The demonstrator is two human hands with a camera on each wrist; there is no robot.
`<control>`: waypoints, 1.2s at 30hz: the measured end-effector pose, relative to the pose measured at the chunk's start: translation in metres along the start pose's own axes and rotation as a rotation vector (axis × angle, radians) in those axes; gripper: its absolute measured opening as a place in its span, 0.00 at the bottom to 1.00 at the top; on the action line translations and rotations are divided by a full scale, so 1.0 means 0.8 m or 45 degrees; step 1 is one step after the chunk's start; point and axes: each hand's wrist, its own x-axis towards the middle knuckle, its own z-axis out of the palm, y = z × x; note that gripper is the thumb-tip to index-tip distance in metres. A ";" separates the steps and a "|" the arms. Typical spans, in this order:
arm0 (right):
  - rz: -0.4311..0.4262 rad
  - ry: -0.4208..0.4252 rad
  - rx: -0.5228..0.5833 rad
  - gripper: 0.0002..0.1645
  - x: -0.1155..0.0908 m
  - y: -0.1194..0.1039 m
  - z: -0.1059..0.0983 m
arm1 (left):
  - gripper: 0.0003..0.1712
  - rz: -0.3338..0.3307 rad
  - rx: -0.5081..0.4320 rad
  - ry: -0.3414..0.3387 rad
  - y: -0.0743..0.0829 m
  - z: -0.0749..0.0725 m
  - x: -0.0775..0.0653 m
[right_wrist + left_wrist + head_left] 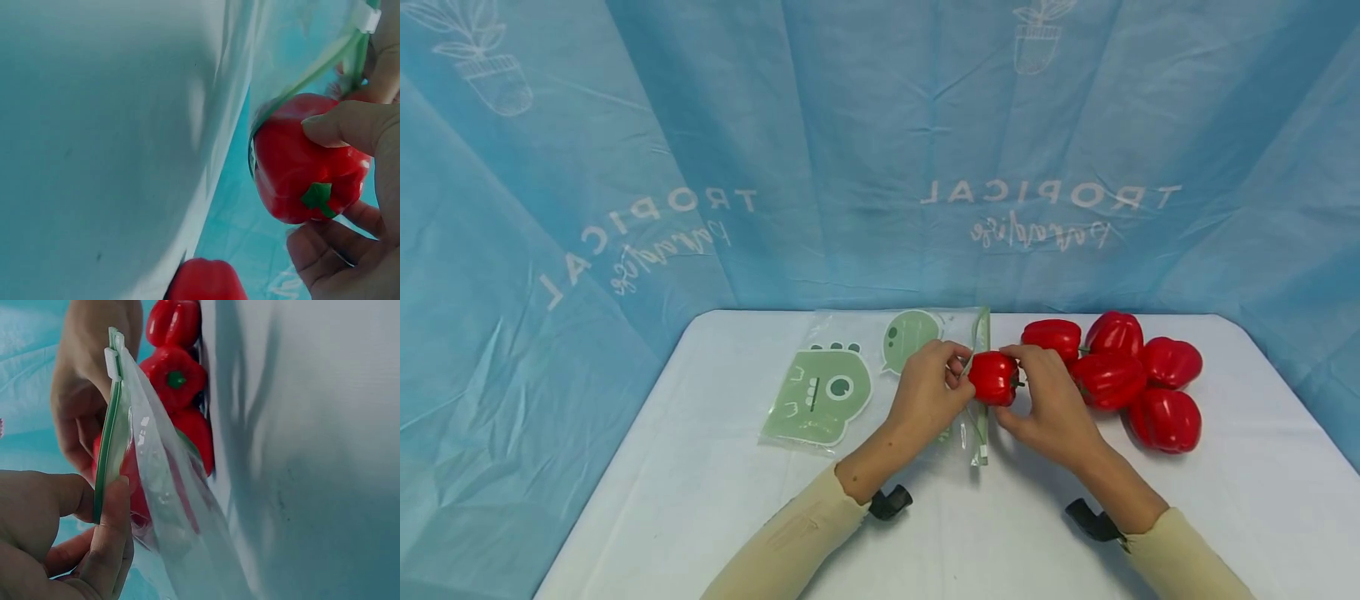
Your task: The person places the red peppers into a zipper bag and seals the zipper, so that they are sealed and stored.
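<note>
A clear zip bag (880, 400) with green cartoon prints lies on the white table, its mouth facing right. My left hand (928, 383) pinches the bag's green zip edge (107, 456) between thumb and fingers, holding the mouth apart. A red bell pepper (994, 377) sits at that mouth, partly inside, its green stem (319, 199) pointing away from the bag. My right hand (1048, 404) grips this pepper, thumb on one side and fingers on the other. The white slider (366, 17) shows at one end of the zip.
Several more red bell peppers (1108, 379) lie in a cluster on the right of the white table (647, 508). Behind the table hangs a blue printed curtain (865, 150). Black wrist mounts (891, 502) sit beneath both forearms.
</note>
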 end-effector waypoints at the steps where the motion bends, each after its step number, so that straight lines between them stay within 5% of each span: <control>1: 0.001 -0.003 0.008 0.64 0.002 -0.001 0.002 | 0.15 0.000 -0.006 0.001 0.001 -0.001 0.000; 15: 0.083 -0.168 0.138 0.54 0.029 0.000 0.037 | 0.15 0.028 -0.020 0.017 0.006 -0.006 -0.001; 25: 0.122 -0.186 0.269 0.44 0.044 0.001 0.047 | 0.16 0.057 0.003 0.043 0.004 -0.007 0.002; 36: 0.118 -0.127 0.199 0.49 0.028 0.005 0.029 | 0.16 0.018 -0.037 0.017 -0.001 -0.007 0.004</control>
